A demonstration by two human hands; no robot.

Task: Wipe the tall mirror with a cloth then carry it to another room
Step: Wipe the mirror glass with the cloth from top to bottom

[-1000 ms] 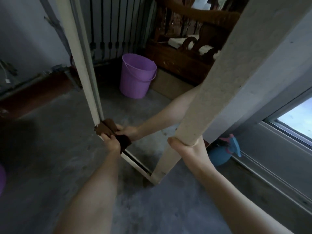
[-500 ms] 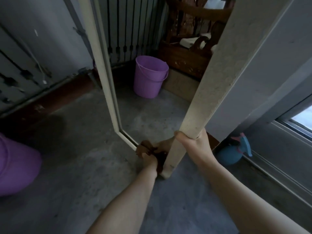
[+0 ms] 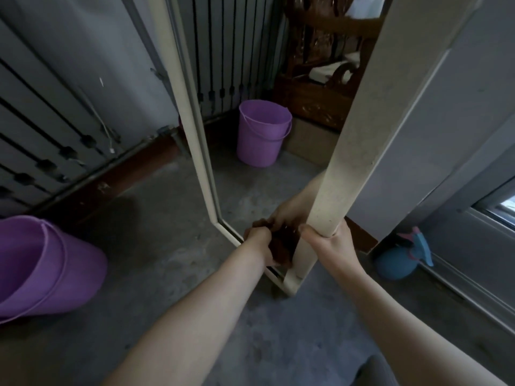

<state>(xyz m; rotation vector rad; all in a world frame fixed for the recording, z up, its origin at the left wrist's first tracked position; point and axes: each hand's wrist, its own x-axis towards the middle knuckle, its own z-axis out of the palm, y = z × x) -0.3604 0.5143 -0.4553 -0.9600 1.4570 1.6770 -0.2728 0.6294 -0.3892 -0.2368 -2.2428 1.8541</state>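
A tall mirror with a cream frame point(image 3: 359, 129) stands on the concrete floor, leaning against the grey wall. Its glass reflects a purple bucket, wooden furniture and my own arm. My right hand point(image 3: 328, 243) grips the right side of the frame low down. My left hand point(image 3: 257, 238) presses a dark brown cloth point(image 3: 282, 246) against the glass near the bottom right corner. The cloth is partly hidden by my fingers.
A purple bucket point(image 3: 41, 268) stands on the floor at the left. A blue spray bottle point(image 3: 401, 260) lies on the floor to the right of the mirror, next to a sliding door track point(image 3: 473, 280). Grey panelled walls close the back.
My left hand with the cloth moved from the mirror's lower left edge along the bottom to the lower right corner. My right hand kept its grip on the frame.
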